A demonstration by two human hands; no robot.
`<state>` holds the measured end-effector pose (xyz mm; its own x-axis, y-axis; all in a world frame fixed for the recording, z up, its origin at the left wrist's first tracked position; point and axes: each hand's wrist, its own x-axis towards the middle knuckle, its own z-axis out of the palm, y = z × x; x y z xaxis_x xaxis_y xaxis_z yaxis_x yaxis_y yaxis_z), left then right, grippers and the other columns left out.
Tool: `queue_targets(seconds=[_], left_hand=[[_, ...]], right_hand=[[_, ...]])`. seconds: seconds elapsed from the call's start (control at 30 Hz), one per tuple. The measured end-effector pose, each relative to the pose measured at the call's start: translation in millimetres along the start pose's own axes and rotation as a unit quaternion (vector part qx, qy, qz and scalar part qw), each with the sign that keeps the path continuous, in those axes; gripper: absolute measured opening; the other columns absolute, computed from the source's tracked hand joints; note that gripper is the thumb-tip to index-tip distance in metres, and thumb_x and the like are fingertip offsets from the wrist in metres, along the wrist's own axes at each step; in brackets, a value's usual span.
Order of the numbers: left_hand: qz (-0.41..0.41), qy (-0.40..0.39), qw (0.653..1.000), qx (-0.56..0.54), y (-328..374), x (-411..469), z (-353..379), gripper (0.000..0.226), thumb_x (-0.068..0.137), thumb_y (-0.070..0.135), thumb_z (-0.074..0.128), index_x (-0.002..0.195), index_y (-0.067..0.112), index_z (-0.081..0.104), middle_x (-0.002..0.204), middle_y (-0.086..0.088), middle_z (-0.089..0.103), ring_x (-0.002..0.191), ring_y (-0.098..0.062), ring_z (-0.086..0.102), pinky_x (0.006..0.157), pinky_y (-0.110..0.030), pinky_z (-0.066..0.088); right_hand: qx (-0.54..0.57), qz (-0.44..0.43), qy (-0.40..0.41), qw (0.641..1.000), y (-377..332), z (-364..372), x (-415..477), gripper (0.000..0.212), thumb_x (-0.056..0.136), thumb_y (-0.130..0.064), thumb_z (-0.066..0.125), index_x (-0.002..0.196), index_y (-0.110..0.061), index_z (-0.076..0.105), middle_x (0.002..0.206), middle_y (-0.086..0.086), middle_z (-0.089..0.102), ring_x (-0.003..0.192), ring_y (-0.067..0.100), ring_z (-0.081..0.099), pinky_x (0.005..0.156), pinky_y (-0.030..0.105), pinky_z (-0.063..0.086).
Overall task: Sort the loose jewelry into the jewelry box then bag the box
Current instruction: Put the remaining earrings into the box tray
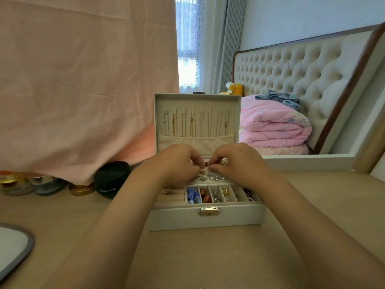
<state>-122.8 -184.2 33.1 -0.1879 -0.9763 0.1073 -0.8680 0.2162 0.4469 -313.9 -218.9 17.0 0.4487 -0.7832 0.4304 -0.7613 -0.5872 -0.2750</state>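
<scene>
A white jewelry box (206,219) stands open on a pale wooden table (208,257), its front compartments filled with beads and rings. Over its back tray, the left hand (177,161) and right hand (237,161) meet, fingertips pinching a small dark red piece (206,163). Necklaces (191,125) hang inside the raised lid.

This is a bedroom in a home: a tufted headboard (291,65) stands behind a folded pink quilt (273,124) (a yellow plush toy (233,88) sits beside it), with curtains (225,42) at a window and cosmetic jars (48,185) on the wooden table (208,257).
</scene>
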Motion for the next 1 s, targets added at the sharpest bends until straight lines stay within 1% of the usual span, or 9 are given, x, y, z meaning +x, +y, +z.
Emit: queue_targets(seconds=[0.07,0.17,0.33,0.5,0.57,0.7,0.8,0.9,1.0], left_hand=[[-0.001,-0.009,1.000,0.008,-1,1,2,0.020,0.093,0.028,0.062,0.106,0.038,0.073,0.104,0.016,0.061,0.096,-0.004,0.058,0.082,-0.024,0.046],[0.007,-0.012,1.000,0.012,-2,1,4,0.022,0.094,0.028,0.061,0.110,0.036,0.073,0.102,0.016,0.061,0.093,-0.004,0.057,0.080,-0.024,0.045],[0.010,-0.010,1.000,0.010,-4,3,6,0.020,0.093,0.029,0.063,0.109,0.036,0.073,0.099,0.016,0.058,0.088,-0.002,0.054,0.078,-0.023,0.044],[0.016,-0.002,1.000,0.010,-6,4,7,0.023,0.091,0.032,0.064,0.113,0.036,0.070,0.107,0.013,0.062,0.097,-0.007,0.059,0.087,-0.028,0.051],[0.017,-0.003,1.000,0.011,-7,5,7,0.023,0.091,0.032,0.064,0.112,0.036,0.069,0.106,0.014,0.062,0.097,-0.006,0.059,0.086,-0.027,0.050],[0.016,-0.001,1.000,0.016,-6,5,8,0.018,0.089,0.033,0.065,0.105,0.036,0.073,0.103,0.015,0.061,0.093,-0.005,0.058,0.082,-0.027,0.050],[0.024,0.009,1.000,0.016,-1,2,6,0.017,0.090,0.033,0.064,0.105,0.036,0.072,0.099,0.015,0.058,0.091,-0.005,0.057,0.080,-0.027,0.048],[0.038,0.043,0.998,0.006,6,-6,4,0.015,0.092,0.031,0.063,0.105,0.034,0.071,0.091,0.021,0.051,0.084,0.001,0.052,0.075,-0.024,0.042],[0.061,0.077,0.995,-0.005,12,-18,2,0.013,0.094,0.031,0.062,0.104,0.034,0.070,0.096,0.020,0.056,0.085,0.001,0.054,0.073,-0.022,0.043]], right_hand=[[-0.011,-0.013,0.010,1.000,-1,2,0,0.007,0.083,-0.039,0.078,0.087,-0.033,0.077,0.088,-0.015,0.070,0.088,0.007,0.061,0.080,0.035,0.053],[-0.022,-0.015,0.012,1.000,0,3,1,0.008,0.082,-0.041,0.078,0.085,-0.033,0.076,0.088,-0.015,0.069,0.088,0.007,0.060,0.079,0.033,0.051],[-0.037,-0.024,-0.034,0.998,1,2,3,0.009,0.085,-0.044,0.073,0.088,-0.036,0.077,0.094,-0.016,0.065,0.091,0.006,0.059,0.080,0.035,0.051],[0.027,-0.006,-0.043,0.999,5,0,7,0.011,0.092,-0.040,0.065,0.090,-0.035,0.075,0.095,-0.016,0.065,0.092,0.005,0.058,0.084,0.039,0.052],[0.029,-0.006,-0.057,0.998,6,0,7,0.010,0.093,-0.038,0.065,0.092,-0.035,0.075,0.097,-0.015,0.064,0.093,0.005,0.058,0.085,0.038,0.051],[0.018,-0.009,-0.094,0.995,5,1,6,0.015,0.093,-0.028,0.065,0.093,-0.039,0.074,0.103,-0.015,0.061,0.092,0.005,0.056,0.084,0.033,0.049],[0.036,0.000,-0.057,0.998,5,-4,6,0.018,0.092,-0.023,0.065,0.093,-0.039,0.074,0.099,-0.014,0.063,0.086,0.002,0.054,0.082,0.028,0.046],[0.068,0.007,-0.032,0.997,2,-13,2,0.015,0.089,-0.025,0.070,0.089,-0.040,0.073,0.092,-0.018,0.063,0.085,-0.004,0.056,0.079,0.022,0.044],[0.092,0.007,-0.032,0.995,-5,-22,-6,0.013,0.087,-0.026,0.072,0.088,-0.039,0.074,0.091,-0.019,0.065,0.081,-0.009,0.056,0.073,0.017,0.040]])
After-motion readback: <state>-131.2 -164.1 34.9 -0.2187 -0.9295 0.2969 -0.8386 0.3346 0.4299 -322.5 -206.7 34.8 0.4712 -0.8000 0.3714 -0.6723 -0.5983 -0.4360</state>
